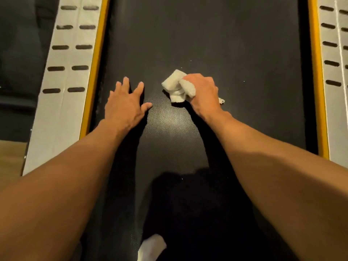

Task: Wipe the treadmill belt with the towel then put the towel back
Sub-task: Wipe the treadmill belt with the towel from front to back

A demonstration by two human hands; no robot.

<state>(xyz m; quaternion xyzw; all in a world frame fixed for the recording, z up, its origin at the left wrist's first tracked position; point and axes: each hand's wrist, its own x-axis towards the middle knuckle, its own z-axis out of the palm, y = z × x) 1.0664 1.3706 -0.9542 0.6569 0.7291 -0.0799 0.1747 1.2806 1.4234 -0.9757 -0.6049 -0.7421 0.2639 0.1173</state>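
The right hand (pixel 202 93) grips the crumpled white terry towel (pixel 177 86) mid-belt; the left hand (pixel 125 104) lies flat, fingers spread, beside it on the dark, dimpled treadmill belt (pixel 226 44).

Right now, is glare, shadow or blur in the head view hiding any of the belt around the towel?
Head view: glare on the belt between the forearms shows its dotted texture; dark shadow hides the near belt at the bottom; the towel in the right hand is bright, soft-edged; the side rails splay from wide-angle distortion.
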